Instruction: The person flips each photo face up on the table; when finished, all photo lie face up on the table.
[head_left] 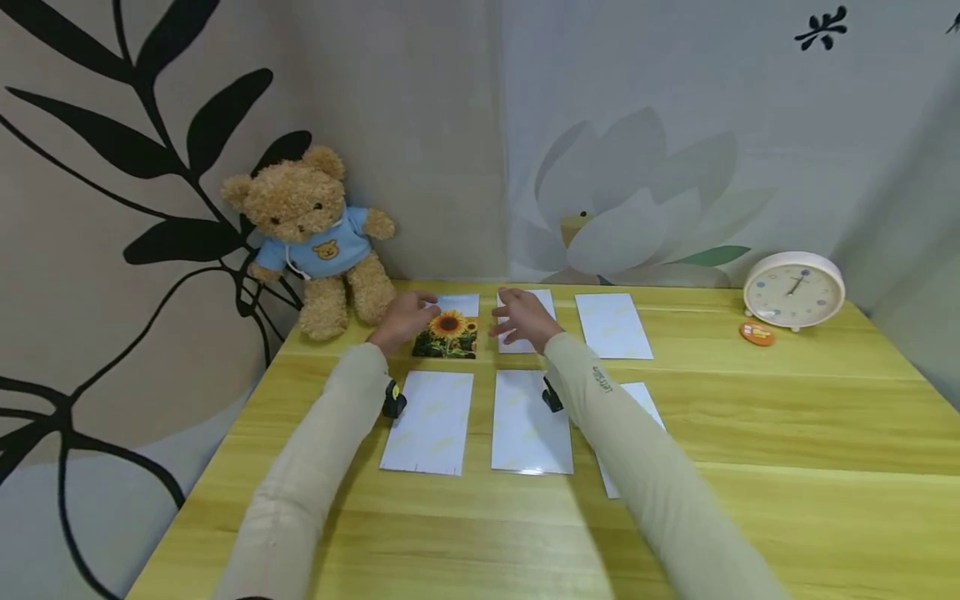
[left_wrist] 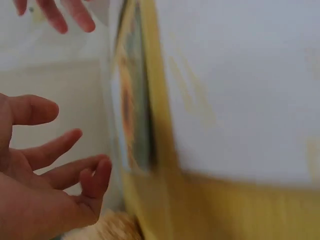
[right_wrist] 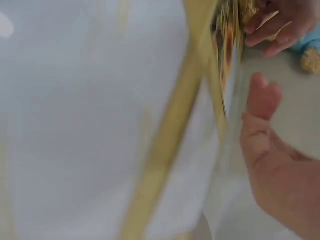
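A sunflower picture card lies in the back row at the left. My left hand is at its left side, fingers loosely bent and holding nothing; in the left wrist view the hand appears raised above the table. My right hand hovers over the white back-row middle card, partly hiding it, with its fingers spread and nothing held. Nearer me lie a white front left card, a white front middle card and a front right card, partly covered by my right sleeve.
Another white card lies at the back right. A teddy bear in a blue top sits at the back left, against the wall. A round white clock and an orange disc are at the right of the wooden table.
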